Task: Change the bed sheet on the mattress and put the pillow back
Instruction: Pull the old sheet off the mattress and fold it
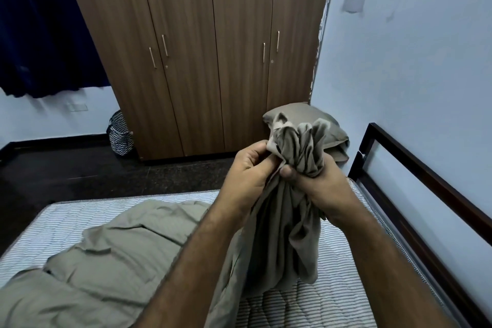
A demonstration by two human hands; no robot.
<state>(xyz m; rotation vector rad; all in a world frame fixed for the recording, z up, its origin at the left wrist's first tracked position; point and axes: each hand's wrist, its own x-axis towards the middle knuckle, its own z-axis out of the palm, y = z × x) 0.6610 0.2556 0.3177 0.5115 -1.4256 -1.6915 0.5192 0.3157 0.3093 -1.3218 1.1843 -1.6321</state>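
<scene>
Gathering the olive sheet (290, 194) off the striped mattress (327, 298), left hand (250, 170) and right hand (316, 181) both gripping bunched cloth, pillow (308, 120) waiting at far right; likely next, lifting the rest clear.

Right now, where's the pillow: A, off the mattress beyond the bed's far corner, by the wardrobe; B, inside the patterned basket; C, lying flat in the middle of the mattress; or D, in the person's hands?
A: the pillow sits past the mattress corner, against the wardrobe; both hands grip the sheet.
</scene>
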